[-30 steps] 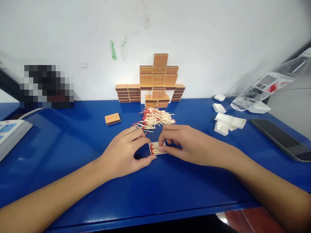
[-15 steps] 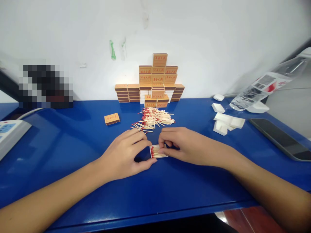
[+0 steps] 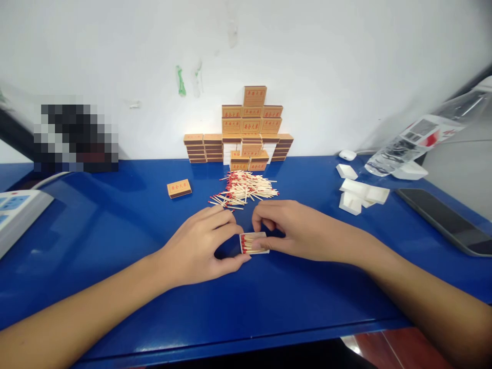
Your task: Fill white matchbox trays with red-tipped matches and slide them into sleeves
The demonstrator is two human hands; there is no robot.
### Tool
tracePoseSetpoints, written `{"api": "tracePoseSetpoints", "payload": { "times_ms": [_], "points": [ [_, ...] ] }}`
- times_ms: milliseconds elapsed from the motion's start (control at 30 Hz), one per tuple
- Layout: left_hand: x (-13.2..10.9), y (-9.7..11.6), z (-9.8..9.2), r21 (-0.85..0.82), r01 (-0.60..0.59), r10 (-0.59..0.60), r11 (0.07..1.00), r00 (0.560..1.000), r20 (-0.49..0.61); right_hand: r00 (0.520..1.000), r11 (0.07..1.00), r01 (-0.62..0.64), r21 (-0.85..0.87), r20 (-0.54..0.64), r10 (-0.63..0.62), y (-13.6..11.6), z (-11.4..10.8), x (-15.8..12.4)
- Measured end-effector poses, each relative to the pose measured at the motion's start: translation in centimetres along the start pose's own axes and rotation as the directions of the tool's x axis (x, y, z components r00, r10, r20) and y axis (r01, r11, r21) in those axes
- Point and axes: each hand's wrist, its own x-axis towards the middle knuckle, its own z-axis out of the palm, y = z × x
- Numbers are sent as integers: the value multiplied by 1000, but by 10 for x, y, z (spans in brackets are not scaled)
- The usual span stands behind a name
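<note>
A small white matchbox tray point(image 3: 254, 243) filled with red-tipped matches lies on the blue table point(image 3: 115, 246) between my hands. My left hand point(image 3: 200, 246) pinches its left end with thumb and fingers curled. My right hand point(image 3: 292, 230) grips its right end, thumb along the near side and fingers bent over the far side. Just beyond lies a loose pile of matches point(image 3: 246, 188).
Stacked orange matchboxes point(image 3: 246, 130) stand against the wall. A single matchbox sleeve point(image 3: 179, 188) lies to the left. Empty white trays point(image 3: 359, 195), a plastic bottle point(image 3: 418, 136) and a phone point(image 3: 446, 220) are at the right, a white device point(image 3: 15, 210) at the far left.
The tray has slid slightly toward me with both hands. My right fingers have lifted a little, so the matches in the tray show more plainly.
</note>
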Motion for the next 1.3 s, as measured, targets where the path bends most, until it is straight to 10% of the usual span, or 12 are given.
{"api": "tracePoseSetpoints", "payload": {
  "times_ms": [1300],
  "points": [
    [-1, -1, 0, -33, -10, 11, 999, 1000, 22, 998, 1000, 25, 4, -56, -25, 2, -3, 0]
  ]
}}
